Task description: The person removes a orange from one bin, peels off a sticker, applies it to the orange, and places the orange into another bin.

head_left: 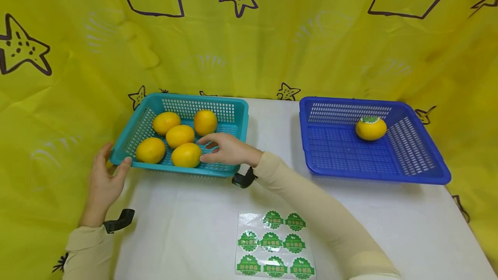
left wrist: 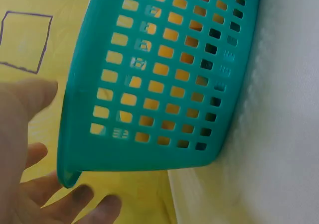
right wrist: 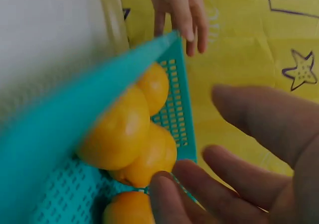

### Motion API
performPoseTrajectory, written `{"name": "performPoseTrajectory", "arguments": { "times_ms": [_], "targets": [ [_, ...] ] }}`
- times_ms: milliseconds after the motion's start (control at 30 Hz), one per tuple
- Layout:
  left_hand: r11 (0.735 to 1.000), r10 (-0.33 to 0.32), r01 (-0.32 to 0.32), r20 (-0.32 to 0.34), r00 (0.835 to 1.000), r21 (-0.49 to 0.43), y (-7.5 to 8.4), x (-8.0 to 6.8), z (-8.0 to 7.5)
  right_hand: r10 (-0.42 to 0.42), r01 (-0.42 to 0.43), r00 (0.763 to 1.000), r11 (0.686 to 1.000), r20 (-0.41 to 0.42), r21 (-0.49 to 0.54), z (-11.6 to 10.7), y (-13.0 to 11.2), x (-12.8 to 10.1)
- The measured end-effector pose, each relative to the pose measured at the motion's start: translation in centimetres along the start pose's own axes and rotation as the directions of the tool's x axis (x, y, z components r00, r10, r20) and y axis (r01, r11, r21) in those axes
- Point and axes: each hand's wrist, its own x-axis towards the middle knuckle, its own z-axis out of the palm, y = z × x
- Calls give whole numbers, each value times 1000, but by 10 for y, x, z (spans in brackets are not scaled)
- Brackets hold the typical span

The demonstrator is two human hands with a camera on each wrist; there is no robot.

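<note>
I see my right hand [head_left: 227, 150] reaching over the front rim of the teal basket [head_left: 233, 118], fingers loosely spread and holding nothing. Its fingertips [head_left: 206, 141] hover just beside the nearest orange [head_left: 186, 155], which lies at the front of the basket; I cannot tell whether they touch it. In the right wrist view the fingers [right wrist: 219, 184] are open and relaxed above the fruit [right wrist: 122, 132].

My left hand [head_left: 104, 176] sits at the basket's front left corner, fingers straight and wide, the thumb against the rim. The left wrist view shows the palm [left wrist: 15, 149] open right beside the perforated wall [left wrist: 159, 74], with the corner between thumb and fingers.

Five oranges lie in the teal basket: the front one, one to its left [head_left: 150, 150], one in the middle [head_left: 180, 135], and two at the back [head_left: 166, 122] [head_left: 205, 122].

On the right of the bench [head_left: 186, 224] stands a blue basket [head_left: 412, 176], well apart from the teal one, holding a single orange with a green sticker on top [head_left: 371, 128]. A sheet of green stickers [head_left: 275, 245] lies on the bench near its front edge, just under my right forearm. A yellow cloth [head_left: 295, 42] with stars hangs behind.
</note>
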Motion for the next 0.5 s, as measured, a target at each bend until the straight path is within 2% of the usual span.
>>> {"name": "performPoseTrajectory", "arguments": {
  "times_ms": [133, 233, 300, 367, 500],
  "targets": [
    [993, -95, 101, 90, 991, -62, -8, 3, -2, 72, -62, 992, 993, 99, -104, -1, -4, 35],
    [987, -120, 132, 121, 985, -94, -13, 4, -1, 111, -84, 983, 980, 143, -181, 2, -7, 54],
    [975, -126, 146, 125, 984, -167, -15, 4, 2, 142, -98, 975, 966, 171, -239, 5, -10, 64],
    [945, -116, 148, 122, 986, -292, -17, 4, 6, 167, -105, 966, 949, 195, -296, 6, -13, 70],
    [856, -101, 157, 138, 985, -493, -21, 4, 12, 232, -137, 947, 916, 220, -378, 8, -16, 77]
  ]
}}
